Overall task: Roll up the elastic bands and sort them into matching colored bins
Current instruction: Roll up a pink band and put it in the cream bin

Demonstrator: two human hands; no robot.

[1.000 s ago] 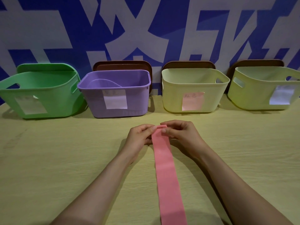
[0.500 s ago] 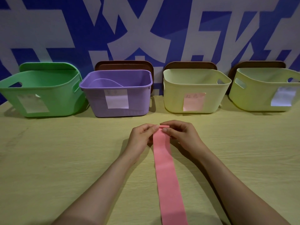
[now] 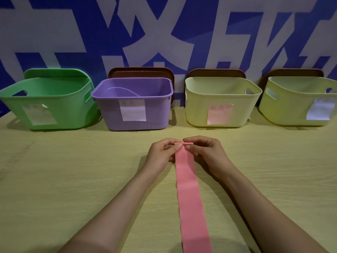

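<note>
Left hand and right hand pinch rolled far end of pink band lying flat on surface. Behind, apart: green bin, purple bin, two pale yellow bins.

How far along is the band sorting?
The purple bin may already hold a band. The left hand and right hand pinch the far end of the pink band, barely rolled; the rest lies flat. Remaining: finish rolling, drop it in the pink-labelled bin.

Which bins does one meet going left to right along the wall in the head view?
green bin → purple bin → pale yellow bin with a pink label → yellow-green bin
</note>
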